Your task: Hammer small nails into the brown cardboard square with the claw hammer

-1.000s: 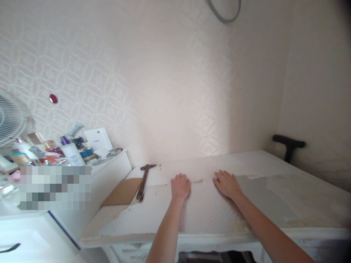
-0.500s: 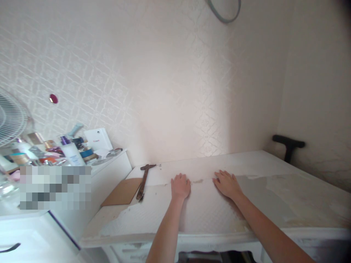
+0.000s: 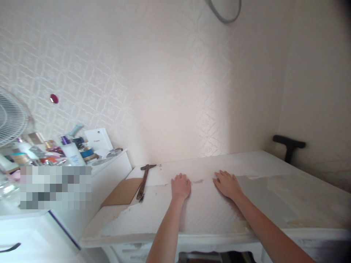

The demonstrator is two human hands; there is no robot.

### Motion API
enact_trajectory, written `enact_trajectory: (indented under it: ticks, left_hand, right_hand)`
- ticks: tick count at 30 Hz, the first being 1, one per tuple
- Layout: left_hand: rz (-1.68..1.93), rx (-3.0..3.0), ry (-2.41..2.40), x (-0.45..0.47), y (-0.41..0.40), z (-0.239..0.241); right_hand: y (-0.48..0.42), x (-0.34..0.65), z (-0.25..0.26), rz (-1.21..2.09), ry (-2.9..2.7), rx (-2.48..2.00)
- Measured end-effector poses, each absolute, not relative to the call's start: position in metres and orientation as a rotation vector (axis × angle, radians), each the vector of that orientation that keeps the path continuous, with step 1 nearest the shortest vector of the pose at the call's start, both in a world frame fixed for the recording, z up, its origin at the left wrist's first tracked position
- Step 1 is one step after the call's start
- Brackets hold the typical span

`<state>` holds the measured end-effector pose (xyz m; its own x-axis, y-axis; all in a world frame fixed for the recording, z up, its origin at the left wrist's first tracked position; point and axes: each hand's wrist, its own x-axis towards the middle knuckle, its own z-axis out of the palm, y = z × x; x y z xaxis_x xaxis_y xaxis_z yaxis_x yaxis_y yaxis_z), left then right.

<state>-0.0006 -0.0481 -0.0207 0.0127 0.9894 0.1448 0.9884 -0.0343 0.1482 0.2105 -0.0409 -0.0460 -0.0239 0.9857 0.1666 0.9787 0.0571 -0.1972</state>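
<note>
On the worn white tabletop [image 3: 205, 215], both hands are rested palm down, well apart from each other. The fingers of the left hand [image 3: 181, 186] are slightly bent and kept nearly together, while those of the right hand [image 3: 227, 184] are spread a little apart. Left of both, a hammer [image 3: 143, 183] is laid along the edge of a brown board [image 3: 123, 192]
</note>
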Motion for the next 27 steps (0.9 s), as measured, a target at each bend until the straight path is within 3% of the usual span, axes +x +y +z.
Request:
enact_trajectory:
  ticks: [27]
  left_hand:
    - [0.364,2.236,2.183,-0.0018,-0.0460,-0.0233]
  right_hand:
    - [-0.0421,0.2101,-0.0441,0.041,-2.076,-1.998]
